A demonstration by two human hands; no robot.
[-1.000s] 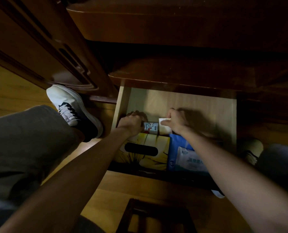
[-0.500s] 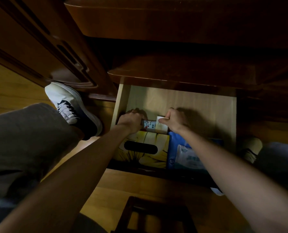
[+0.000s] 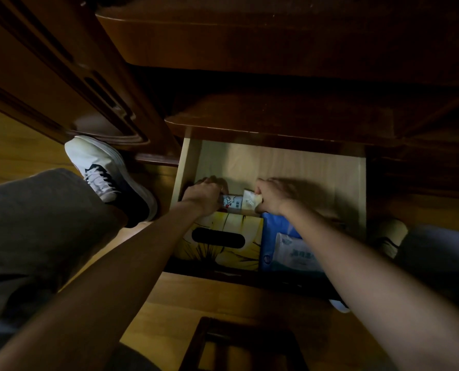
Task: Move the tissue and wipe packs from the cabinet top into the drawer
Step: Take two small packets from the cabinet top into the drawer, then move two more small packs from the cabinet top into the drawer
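Observation:
Both hands are inside the open pale wooden drawer (image 3: 290, 162). My left hand (image 3: 203, 195) grips a small white tissue pack with a red print (image 3: 232, 203) at its left end. My right hand (image 3: 270, 198) pinches a small cream pack (image 3: 249, 200) right beside it; the two packs touch. In front of them lie a yellow tissue box with a dark oval slot (image 3: 223, 238) and a blue pack (image 3: 274, 228) with a white wipe pack (image 3: 295, 251) on top, partly hidden by my right forearm.
A dark wooden cabinet top (image 3: 276, 113) overhangs the drawer's back. My left leg and white shoe (image 3: 102, 170) are left of the drawer, the other shoe (image 3: 390, 236) at the right. A dark wooden stool frame (image 3: 239, 344) stands on the floor below.
The two small packs have come together: my right hand slid the cream pack left against the printed one. The view shifted slightly; arms otherwise hold their place.

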